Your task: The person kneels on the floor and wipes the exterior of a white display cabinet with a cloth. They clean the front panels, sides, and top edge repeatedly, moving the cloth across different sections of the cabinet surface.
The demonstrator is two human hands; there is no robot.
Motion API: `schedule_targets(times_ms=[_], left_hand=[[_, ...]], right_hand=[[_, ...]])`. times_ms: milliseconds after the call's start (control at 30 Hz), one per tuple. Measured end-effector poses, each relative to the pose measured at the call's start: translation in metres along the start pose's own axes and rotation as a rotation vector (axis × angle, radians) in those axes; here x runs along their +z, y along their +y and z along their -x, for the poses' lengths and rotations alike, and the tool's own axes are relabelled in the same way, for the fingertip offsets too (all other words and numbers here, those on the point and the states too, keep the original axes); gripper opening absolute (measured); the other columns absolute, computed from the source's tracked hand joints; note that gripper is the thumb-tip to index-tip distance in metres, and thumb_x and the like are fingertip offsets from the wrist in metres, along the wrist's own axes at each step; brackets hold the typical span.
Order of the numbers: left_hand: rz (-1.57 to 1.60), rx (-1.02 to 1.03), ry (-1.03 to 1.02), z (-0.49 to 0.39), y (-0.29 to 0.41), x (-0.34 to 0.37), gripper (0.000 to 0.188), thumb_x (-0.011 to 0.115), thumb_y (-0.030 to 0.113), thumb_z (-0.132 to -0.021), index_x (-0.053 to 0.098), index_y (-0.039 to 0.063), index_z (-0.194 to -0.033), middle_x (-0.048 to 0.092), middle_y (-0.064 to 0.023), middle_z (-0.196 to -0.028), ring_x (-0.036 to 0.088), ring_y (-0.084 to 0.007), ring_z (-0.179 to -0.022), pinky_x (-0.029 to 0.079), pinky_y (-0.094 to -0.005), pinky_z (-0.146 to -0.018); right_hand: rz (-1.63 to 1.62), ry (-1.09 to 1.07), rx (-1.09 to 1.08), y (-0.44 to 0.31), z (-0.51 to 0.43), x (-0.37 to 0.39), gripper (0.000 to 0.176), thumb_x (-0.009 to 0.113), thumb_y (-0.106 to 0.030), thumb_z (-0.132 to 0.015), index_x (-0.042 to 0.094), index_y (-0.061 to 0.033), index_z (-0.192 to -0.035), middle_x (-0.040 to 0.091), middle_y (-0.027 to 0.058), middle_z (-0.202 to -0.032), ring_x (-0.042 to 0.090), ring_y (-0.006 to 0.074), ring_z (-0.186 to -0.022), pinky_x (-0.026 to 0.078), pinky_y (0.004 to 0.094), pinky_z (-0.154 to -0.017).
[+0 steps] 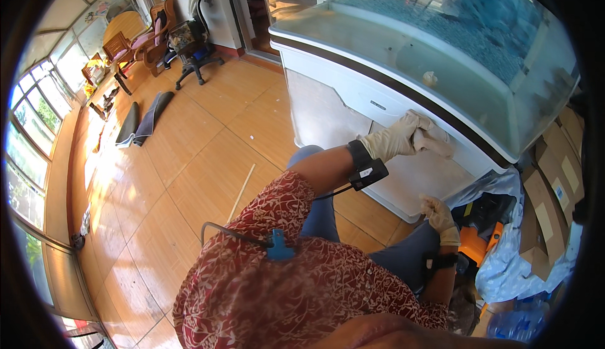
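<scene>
My left hand (pixel 397 136), in a pale rubber glove, grips a crumpled beige cloth (pixel 434 145). It presses the cloth to the white front of an aquarium cabinet (pixel 326 103), just under the dark trim band (pixel 378 75). The cabinet's lower panels look cloudy and smeared. My right hand (pixel 439 214), gloved as well, hovers or rests by my right knee, its fingers loosely curled; whether anything lies inside them cannot be seen. Above the cabinet is a glass tank (pixel 425 23) with a blue backdrop. A small pale lump (pixel 429 78) sits within its rim.
Cardboard boxes (pixel 543 216) and a pale plastic sheet (pixel 501 273) crowd the right side, near an orange-and-black tool or case (pixel 474 244). Clear bottles (pixel 517 323) lie lower right. Left, a thin stick (pixel 242 192) and mats (pixel 151 117) lie on tiles, before an office chair (pixel 191 46).
</scene>
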State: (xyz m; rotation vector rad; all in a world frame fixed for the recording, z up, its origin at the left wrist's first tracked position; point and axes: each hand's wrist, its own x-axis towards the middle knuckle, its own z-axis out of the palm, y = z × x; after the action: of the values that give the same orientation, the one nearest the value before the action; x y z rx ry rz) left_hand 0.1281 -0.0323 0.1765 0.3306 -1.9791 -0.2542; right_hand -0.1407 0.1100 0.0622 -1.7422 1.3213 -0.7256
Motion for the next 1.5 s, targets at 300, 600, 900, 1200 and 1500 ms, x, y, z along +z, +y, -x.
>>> schedule_targets(times_ms=[300, 600, 900, 1200, 1500], left_hand=[[0.553, -0.618, -0.010, 0.001, 0.007, 0.004, 0.063, 0.085, 0.020, -0.058, 0.057, 0.008, -0.113, 0.062, -0.0140, -0.109, 0.062, -0.0318, -0.097, 0.052, -0.0346, -0.082], [-0.140, -0.323, 0.010, 0.021, -0.018, -0.053, 0.066, 0.086, 0.018, -0.057, 0.055, 0.008, -0.115, 0.063, -0.0112, -0.102, 0.063, -0.0269, -0.094, 0.052, -0.0317, -0.078], [-0.227, -0.327, 0.177, 0.056, -0.090, -0.106, 0.048, 0.079, 0.013, -0.062, 0.056, 0.009, -0.104, 0.060, -0.0097, -0.091, 0.059, -0.0256, -0.086, 0.048, -0.0333, -0.074], [1.585, -0.943, 1.003, 0.056, -0.043, -0.160, 0.037, 0.063, 0.016, -0.082, 0.044, 0.010, -0.113, 0.053, -0.0096, -0.104, 0.059, -0.0272, -0.091, 0.054, -0.0373, -0.069], [1.734, -1.092, 0.489, 0.112, -0.056, -0.136, 0.049, 0.067, 0.023, -0.082, 0.044, 0.012, -0.123, 0.059, -0.0041, -0.096, 0.062, -0.0239, -0.085, 0.055, -0.0354, -0.074]], right_hand=[[-0.127, 0.031, -0.068, 0.009, 0.009, -0.003, 0.036, 0.062, -0.017, -0.091, 0.058, -0.0025, -0.124, 0.051, -0.0035, -0.078, 0.046, 0.0071, -0.068, 0.042, 0.0207, -0.065], [-0.258, -0.033, 0.044, 0.017, 0.000, -0.005, 0.039, 0.062, -0.013, -0.090, 0.055, 0.0014, -0.125, 0.058, 0.0008, -0.087, 0.053, 0.0082, -0.074, 0.046, 0.0213, -0.073], [-0.102, -0.046, 0.084, 0.015, -0.009, 0.001, 0.037, 0.062, -0.009, -0.089, 0.056, -0.0005, -0.124, 0.059, 0.0005, -0.088, 0.056, 0.0091, -0.077, 0.047, 0.0214, -0.073], [-0.069, -0.061, 0.118, 0.012, -0.017, 0.005, 0.035, 0.062, -0.012, -0.090, 0.058, -0.0019, -0.124, 0.061, 0.0000, -0.087, 0.056, 0.0085, -0.075, 0.047, 0.0222, -0.069], [0.003, -0.017, 0.151, 0.010, -0.017, 0.007, 0.034, 0.062, -0.014, -0.089, 0.060, -0.0023, -0.121, 0.063, 0.0029, -0.084, 0.058, 0.0100, -0.072, 0.048, 0.0241, -0.065]])
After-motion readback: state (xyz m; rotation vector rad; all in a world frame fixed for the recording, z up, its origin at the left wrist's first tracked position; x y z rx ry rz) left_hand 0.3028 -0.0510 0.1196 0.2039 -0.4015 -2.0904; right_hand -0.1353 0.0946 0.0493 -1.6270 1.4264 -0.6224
